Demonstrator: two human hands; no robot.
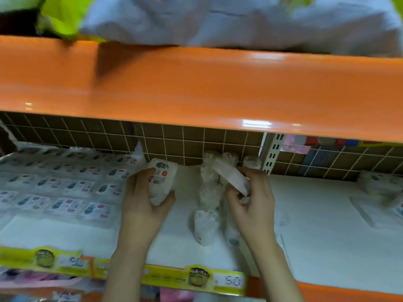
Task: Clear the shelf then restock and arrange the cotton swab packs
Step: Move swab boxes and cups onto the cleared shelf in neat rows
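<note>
Flat packs (65, 188) are lying in rows on the shelf (327, 225) at far left, labels up. Left hand (145, 203) is gripping a pack (161, 182), fingers and thumb curling round it, label facing the person, just above the shelf. A row of packs (207, 197) is standing on end between the hands, running back to the grid wall (185, 140). Right hand (253, 199) is pinching a tilted pack (231, 177) over that row. More packs (379, 182) are sitting far right. Price strip (196, 277) is reading 5.0.
</note>
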